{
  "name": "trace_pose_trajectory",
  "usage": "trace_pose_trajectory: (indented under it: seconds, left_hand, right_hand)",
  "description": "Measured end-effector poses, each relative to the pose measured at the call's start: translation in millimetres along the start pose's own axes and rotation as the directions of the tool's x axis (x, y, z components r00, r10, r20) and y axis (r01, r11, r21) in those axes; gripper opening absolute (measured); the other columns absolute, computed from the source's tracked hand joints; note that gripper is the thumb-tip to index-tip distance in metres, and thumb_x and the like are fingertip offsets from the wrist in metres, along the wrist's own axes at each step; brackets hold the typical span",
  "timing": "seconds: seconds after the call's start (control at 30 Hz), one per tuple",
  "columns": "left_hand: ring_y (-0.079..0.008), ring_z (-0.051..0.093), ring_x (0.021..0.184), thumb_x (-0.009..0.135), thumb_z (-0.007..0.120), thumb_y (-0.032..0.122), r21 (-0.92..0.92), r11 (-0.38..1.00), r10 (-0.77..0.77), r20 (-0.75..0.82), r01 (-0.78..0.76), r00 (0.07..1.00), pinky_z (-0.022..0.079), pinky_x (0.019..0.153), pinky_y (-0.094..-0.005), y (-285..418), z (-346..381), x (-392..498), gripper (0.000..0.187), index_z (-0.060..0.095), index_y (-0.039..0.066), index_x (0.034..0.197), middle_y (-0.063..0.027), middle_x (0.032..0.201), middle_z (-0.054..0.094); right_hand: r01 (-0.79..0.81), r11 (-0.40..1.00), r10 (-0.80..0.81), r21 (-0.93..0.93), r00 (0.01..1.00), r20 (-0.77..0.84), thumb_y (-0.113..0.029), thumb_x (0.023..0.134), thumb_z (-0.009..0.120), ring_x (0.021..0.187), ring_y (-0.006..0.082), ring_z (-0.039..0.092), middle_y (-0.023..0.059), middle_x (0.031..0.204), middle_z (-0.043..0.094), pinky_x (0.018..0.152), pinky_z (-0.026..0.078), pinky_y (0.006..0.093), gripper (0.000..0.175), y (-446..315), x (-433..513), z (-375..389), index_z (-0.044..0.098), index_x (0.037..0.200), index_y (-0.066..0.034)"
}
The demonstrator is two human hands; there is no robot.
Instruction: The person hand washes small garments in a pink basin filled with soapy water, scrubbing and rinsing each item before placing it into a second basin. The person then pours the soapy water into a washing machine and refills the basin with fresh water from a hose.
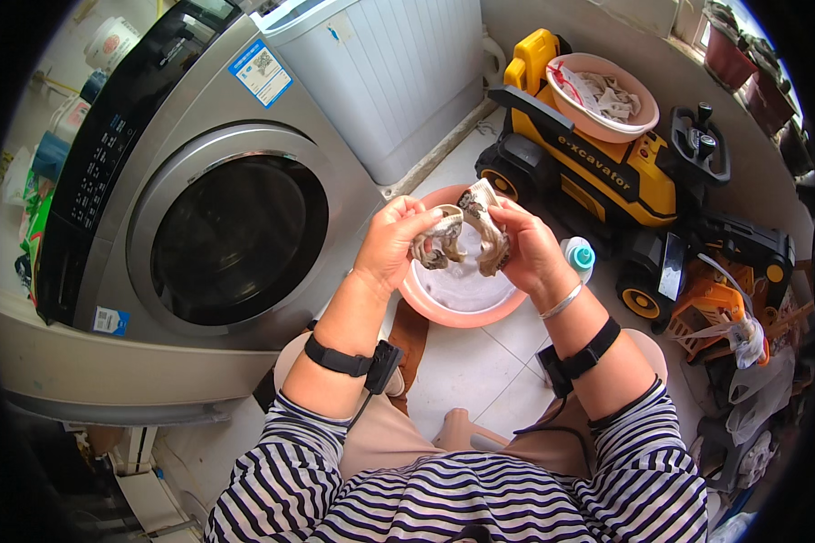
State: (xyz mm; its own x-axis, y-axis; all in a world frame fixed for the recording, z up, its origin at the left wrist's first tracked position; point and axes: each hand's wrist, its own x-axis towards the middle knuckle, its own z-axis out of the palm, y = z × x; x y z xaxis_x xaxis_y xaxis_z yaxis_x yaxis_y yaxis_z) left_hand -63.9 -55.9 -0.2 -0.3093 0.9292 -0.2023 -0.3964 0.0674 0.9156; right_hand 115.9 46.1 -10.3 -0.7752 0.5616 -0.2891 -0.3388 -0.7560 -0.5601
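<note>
Pinched in my left hand is a wet-looking patterned sock, its cuff facing up. My right hand grips a second sock of the same grey-brown and cream pattern by its side, with the ribbed cuff at the top. The two socks hang close together above a pink plastic basin. Whitish, sudsy water fills the basin. Just right of my right wrist stands a white bottle with a turquoise cap, partly hidden by that wrist.
A grey front-loading washing machine stands at left, beside a pale blue ribbed tub. To the right is a yellow-and-black ride-on toy excavator carrying a pink basin of cloth. An orange plastic basket and flowerpots lie farther right.
</note>
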Motion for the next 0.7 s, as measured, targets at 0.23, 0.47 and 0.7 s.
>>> trace_pose_trajectory:
  seconds: [0.23,0.47,0.7]
  left_hand:
    - [-0.011,0.064,0.082,0.092,0.063,0.011,-0.04,0.994,-0.095,0.119,0.1,0.988,0.051,0.064,-0.0233,3.8,15.8,-6.8,0.025,0.057,0.003,0.114,-0.0051,0.096,0.065]
    - [-0.0142,0.065,0.077,0.095,0.06,0.017,-0.333,0.936,-0.105,0.051,0.116,0.993,0.053,0.058,-0.0253,7.3,-7.7,1.3,0.016,0.059,0.006,0.106,-0.0053,0.092,0.067]
    - [-0.0177,0.064,0.076,0.096,0.058,0.022,-0.462,0.886,-0.039,0.007,0.038,0.999,0.055,0.062,-0.0298,12.3,-29.4,4.3,0.02,0.063,0.004,0.105,-0.0077,0.094,0.067]
  right_hand:
    - [-0.075,0.994,0.084,-0.076,0.988,0.129,-0.018,0.091,0.061,0.103,0.0171,0.061,0.0067,0.112,0.064,0.089,0.048,0.0308,0.034,0.1,-5.1,4.2,0.058,0.121,-0.0029]
    - [-0.01,0.882,0.095,-0.47,0.983,0.158,-0.008,0.082,0.068,0.091,0.0125,0.059,0.0052,0.1,0.063,0.08,0.047,0.0247,0.032,2.4,-2.3,-1.9,0.061,0.112,-0.0003]
    - [0.008,0.912,-0.028,-0.411,0.999,-0.042,-0.012,0.087,0.068,0.08,0.0089,0.06,-0.0002,0.089,0.065,0.069,0.05,0.023,0.012,-0.5,4.4,-11.6,0.066,0.098,-0.0081]
